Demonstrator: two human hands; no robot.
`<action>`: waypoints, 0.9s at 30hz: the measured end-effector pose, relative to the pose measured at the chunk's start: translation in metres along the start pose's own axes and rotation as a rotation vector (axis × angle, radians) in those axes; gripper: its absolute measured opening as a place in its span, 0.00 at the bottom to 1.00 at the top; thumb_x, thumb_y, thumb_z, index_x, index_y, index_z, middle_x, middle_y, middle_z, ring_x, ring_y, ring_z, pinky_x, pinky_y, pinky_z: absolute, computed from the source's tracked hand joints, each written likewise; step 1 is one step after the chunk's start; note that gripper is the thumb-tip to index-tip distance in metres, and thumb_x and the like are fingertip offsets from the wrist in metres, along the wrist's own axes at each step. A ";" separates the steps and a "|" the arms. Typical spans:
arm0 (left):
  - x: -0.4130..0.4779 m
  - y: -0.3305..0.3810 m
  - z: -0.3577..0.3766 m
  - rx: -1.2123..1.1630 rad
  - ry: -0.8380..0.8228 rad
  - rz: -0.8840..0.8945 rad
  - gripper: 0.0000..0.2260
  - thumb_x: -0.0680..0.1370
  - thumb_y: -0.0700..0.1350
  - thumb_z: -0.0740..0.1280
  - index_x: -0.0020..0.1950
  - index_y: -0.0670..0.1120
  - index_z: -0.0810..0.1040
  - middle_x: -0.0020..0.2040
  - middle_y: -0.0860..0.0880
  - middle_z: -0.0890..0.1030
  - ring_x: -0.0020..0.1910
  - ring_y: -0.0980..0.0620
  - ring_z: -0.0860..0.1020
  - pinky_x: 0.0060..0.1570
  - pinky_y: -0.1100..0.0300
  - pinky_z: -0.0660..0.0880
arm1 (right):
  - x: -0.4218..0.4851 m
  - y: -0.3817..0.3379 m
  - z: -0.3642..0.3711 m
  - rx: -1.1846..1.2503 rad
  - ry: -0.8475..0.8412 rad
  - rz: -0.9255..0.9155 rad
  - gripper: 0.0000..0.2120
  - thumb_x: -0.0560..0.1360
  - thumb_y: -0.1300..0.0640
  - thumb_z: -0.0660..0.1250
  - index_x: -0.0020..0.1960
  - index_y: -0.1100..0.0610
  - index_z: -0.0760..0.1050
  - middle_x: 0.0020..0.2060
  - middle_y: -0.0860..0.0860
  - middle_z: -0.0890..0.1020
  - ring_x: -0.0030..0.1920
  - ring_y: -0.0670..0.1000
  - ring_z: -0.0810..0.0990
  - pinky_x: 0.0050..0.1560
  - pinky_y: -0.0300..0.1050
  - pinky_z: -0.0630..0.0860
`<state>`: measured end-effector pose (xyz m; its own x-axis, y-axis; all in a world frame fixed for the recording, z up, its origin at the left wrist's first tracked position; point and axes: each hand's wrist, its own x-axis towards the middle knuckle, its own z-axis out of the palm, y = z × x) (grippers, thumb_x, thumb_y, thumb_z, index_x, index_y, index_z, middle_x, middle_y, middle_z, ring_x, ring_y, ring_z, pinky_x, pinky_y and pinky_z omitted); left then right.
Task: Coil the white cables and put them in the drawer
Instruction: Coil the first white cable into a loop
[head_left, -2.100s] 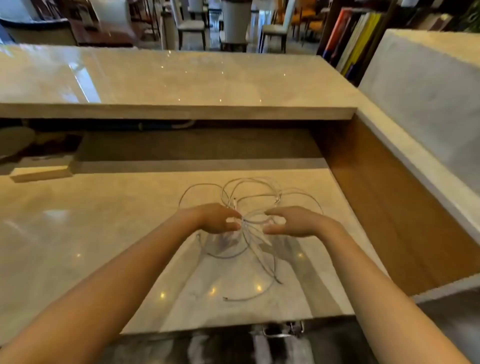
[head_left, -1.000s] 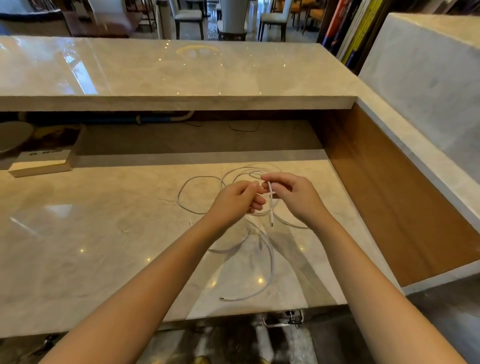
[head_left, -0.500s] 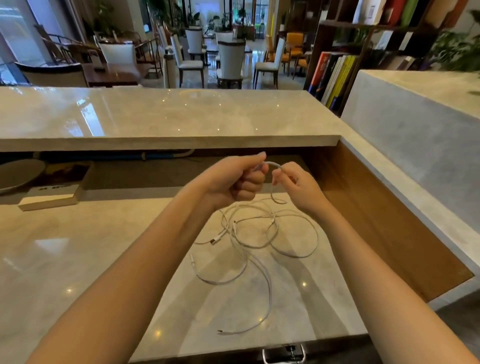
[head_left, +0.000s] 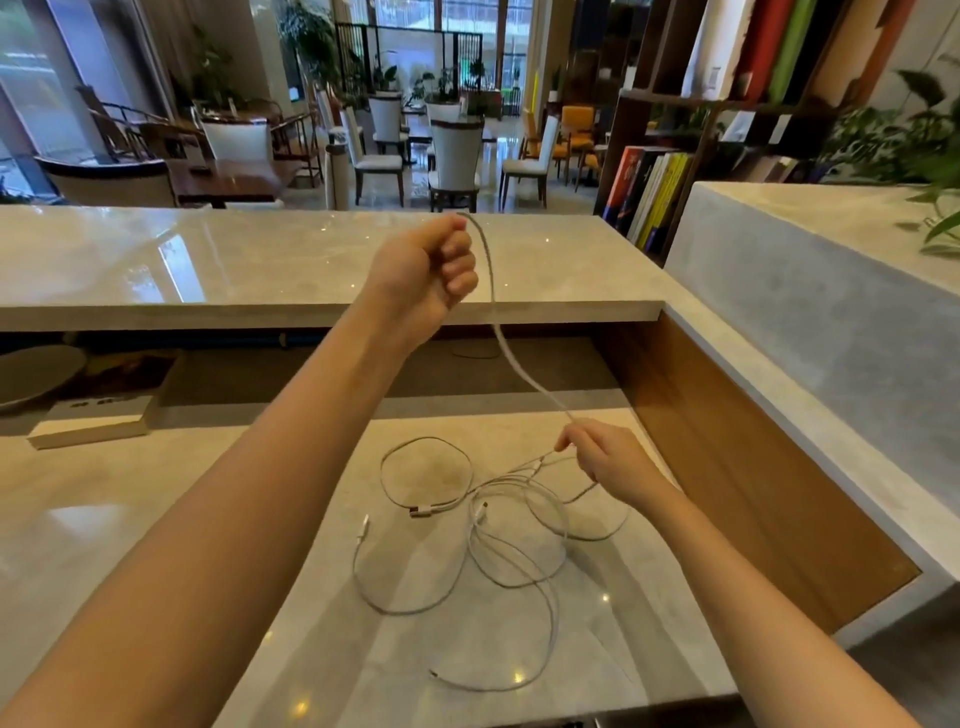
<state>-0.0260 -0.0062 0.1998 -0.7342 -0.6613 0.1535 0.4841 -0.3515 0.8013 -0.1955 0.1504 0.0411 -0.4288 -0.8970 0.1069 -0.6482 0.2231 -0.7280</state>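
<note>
White cables (head_left: 498, 551) lie tangled in loose loops on the marble desk (head_left: 156, 545). My left hand (head_left: 431, 265) is raised high in a fist, shut on one end of a white cable. That cable (head_left: 511, 358) runs taut down to my right hand (head_left: 608, 457), which pinches it just above the pile. A plug end (head_left: 422, 512) rests near the middle of the tangle. No drawer front is visible; only a sliver of a metal handle (head_left: 574, 724) shows at the bottom edge.
A raised marble counter (head_left: 260, 260) runs across behind the desk. A wooden side panel (head_left: 753, 467) closes the right. A power strip (head_left: 93, 423) and a round plate (head_left: 36, 371) sit at the back left. Chairs and a bookshelf stand beyond.
My left hand has lifted up and away with the cable end, drawing a length straight. My right hand has dropped toward the pile, sliding along the cable. The camera has tilted up.
</note>
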 end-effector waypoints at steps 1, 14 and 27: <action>-0.002 -0.008 0.002 0.150 0.000 0.042 0.09 0.81 0.41 0.55 0.41 0.45 0.69 0.30 0.52 0.67 0.28 0.56 0.65 0.28 0.65 0.65 | 0.002 -0.013 0.002 -0.155 -0.052 -0.063 0.15 0.81 0.54 0.55 0.46 0.57 0.78 0.32 0.46 0.77 0.34 0.45 0.74 0.37 0.43 0.68; -0.023 -0.058 -0.035 0.896 -0.312 -0.207 0.09 0.81 0.43 0.56 0.47 0.45 0.75 0.37 0.49 0.79 0.39 0.51 0.80 0.52 0.55 0.77 | 0.005 -0.113 -0.058 -0.173 0.227 -0.409 0.10 0.76 0.52 0.63 0.53 0.53 0.80 0.43 0.49 0.83 0.43 0.49 0.79 0.44 0.47 0.77; -0.037 -0.073 -0.032 0.195 -0.355 -0.379 0.14 0.81 0.45 0.50 0.43 0.43 0.72 0.28 0.50 0.71 0.30 0.52 0.73 0.53 0.57 0.77 | 0.037 -0.107 -0.054 -0.075 0.238 -0.222 0.12 0.77 0.50 0.63 0.54 0.54 0.82 0.29 0.45 0.76 0.32 0.46 0.73 0.38 0.46 0.72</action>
<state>-0.0187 0.0226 0.1170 -0.9717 -0.2362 -0.0081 0.0822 -0.3701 0.9254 -0.1761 0.1138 0.1592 -0.4011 -0.8147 0.4188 -0.7831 0.0678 -0.6182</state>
